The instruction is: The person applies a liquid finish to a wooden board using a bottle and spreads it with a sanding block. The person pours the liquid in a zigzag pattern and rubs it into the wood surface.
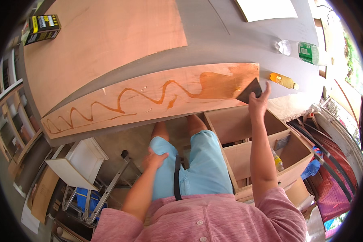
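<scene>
My right hand [258,104] grips a dark, flat spreader [250,90] at the right end of a long plywood strip [133,101]. An amber, glue-like liquid [216,84] is smeared over the strip's right part. From there, a wavy bead of it [125,90] runs to the left end. A small separate blob [171,103] lies near the front edge. My left hand [153,158] rests on my left thigh with nothing in it, fingers partly apart.
A large plywood sheet [109,33] covers the grey table's [211,27] left side. A black box [44,28], a green-labelled bottle [308,53], a small yellow-orange bottle [283,81] and a white panel [267,9] lie on top. Open wooden compartments [236,127] stand below right; a metal folding frame [109,184], lower left.
</scene>
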`<state>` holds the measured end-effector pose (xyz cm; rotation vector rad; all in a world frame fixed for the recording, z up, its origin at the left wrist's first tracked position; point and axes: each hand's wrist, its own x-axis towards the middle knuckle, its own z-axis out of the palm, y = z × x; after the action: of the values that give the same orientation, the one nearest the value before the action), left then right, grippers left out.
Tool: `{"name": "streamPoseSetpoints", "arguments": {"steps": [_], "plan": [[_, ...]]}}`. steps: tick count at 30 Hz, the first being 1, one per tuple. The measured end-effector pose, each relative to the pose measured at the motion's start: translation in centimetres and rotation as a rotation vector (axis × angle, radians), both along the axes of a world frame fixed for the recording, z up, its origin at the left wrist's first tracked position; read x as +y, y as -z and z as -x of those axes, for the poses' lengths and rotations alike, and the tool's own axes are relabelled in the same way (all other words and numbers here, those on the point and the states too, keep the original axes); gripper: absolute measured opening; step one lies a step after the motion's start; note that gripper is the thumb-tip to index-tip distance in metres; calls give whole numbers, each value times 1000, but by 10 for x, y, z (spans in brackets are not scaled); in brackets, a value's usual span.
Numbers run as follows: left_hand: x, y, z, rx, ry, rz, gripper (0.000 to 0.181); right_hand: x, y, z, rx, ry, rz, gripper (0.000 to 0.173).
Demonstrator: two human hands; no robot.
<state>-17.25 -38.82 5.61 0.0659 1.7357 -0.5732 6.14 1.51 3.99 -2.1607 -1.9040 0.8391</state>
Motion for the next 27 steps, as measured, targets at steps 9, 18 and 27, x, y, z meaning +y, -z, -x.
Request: {"name": "streamPoseSetpoints", "arguments": {"steps": [9, 18, 27], "plan": [[-17, -14, 17, 57, -81, 3, 116, -7, 44, -4, -365, -403, -88, 34], [-114, -20, 72, 113, -73, 68, 112, -60, 55, 101, -421, -321, 78, 34], [-243, -1, 201, 127, -260, -151, 107, -165, 56, 245, -407, -453, 102, 36]]}}
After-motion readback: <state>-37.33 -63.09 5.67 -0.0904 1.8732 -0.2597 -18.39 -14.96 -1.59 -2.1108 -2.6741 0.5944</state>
